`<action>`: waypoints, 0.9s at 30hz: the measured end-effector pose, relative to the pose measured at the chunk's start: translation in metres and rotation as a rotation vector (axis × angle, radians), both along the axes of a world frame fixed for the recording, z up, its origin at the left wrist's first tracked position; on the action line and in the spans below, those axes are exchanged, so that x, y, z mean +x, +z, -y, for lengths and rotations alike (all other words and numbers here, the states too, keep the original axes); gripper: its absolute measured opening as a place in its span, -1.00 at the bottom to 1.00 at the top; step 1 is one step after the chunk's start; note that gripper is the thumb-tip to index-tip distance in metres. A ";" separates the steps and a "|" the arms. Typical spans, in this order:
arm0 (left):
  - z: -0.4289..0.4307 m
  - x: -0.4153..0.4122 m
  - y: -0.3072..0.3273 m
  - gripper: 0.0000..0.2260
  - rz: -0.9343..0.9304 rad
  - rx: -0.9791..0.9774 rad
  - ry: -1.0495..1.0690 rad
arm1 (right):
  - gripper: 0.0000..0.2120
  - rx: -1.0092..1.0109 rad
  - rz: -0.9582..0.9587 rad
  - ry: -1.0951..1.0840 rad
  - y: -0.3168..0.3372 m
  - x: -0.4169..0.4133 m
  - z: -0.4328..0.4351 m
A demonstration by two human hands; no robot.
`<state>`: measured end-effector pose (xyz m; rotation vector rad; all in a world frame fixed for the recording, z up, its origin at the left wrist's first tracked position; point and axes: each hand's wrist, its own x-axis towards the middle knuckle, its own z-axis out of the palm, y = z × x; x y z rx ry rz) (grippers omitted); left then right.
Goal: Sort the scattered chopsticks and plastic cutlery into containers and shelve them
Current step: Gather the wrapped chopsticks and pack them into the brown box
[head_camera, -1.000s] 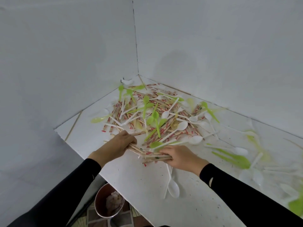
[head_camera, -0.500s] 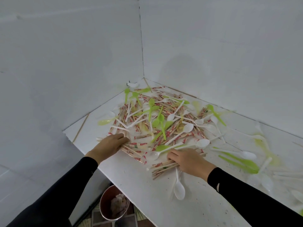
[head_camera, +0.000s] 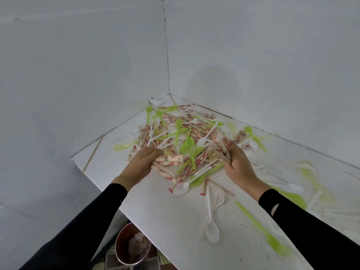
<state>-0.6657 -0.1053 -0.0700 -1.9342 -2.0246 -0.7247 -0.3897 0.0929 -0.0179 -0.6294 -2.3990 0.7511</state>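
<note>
White bench in a corner. The left hand grips a chopstick bundle at the near edge of the cutlery pile; the right hand clutches a second bundle, tilted upward.

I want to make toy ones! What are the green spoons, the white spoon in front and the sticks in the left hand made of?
The green spoons look like thin plastic: bright, smooth, see-through. The white spoon looks like plastic too, milky and shiny. The sticks in the left hand look like pale wood or bamboo, in thin red-printed wrappers, paper or film, hard to tell.
</note>
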 end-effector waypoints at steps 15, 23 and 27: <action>0.059 -0.097 0.030 -0.82 0.604 -0.045 1.179 | -0.72 0.241 0.575 0.274 -0.010 -0.077 0.049; 0.088 -0.115 -0.003 -0.83 0.452 -0.331 1.266 | -0.67 0.281 0.666 0.313 -0.023 -0.067 0.030; 0.079 -0.109 0.004 -0.86 0.530 -0.262 1.228 | -0.58 0.259 0.688 0.341 -0.025 -0.056 0.021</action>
